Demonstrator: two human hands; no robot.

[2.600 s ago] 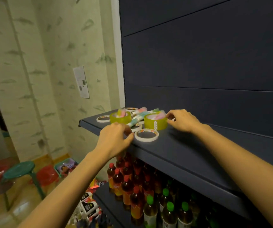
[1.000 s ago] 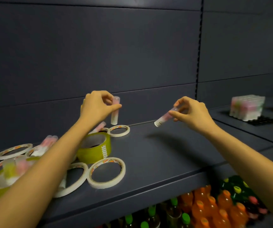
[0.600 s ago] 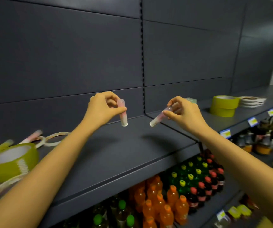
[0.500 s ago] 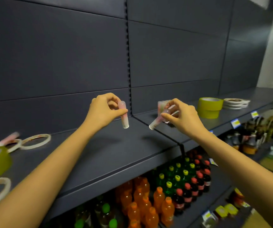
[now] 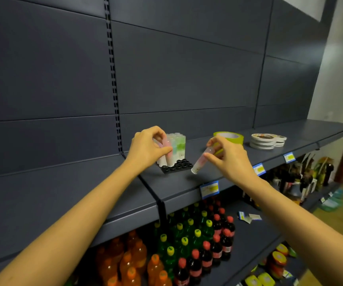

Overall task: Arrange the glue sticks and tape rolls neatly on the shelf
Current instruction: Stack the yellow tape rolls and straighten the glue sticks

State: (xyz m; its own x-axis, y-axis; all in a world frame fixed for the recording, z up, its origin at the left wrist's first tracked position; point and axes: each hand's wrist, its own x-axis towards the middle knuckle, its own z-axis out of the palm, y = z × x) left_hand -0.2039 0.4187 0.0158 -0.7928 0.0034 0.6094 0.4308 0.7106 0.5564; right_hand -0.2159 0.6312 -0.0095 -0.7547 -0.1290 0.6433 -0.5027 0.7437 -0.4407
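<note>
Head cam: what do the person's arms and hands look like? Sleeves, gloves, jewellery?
Left hand and right hand: no gloves, no rings or watch visible. Left forearm and right forearm are uncovered to the frame edge; no sleeves in view.

Shelf (image 5: 176, 183): smooth matt grey metal before you.
Glue sticks (image 5: 179, 146): frosted translucent plastic.
Tray (image 5: 180, 165): matt black plastic.
Wide tape roll (image 5: 234, 137): glossy, you'll notice.
Bottles (image 5: 195, 240): shiny plastic.

Left hand (image 5: 146, 147) pinches an upright glue stick (image 5: 168, 157) by the tray (image 5: 179, 167), right hand (image 5: 228, 159) a tilted stick (image 5: 200, 162).
</note>
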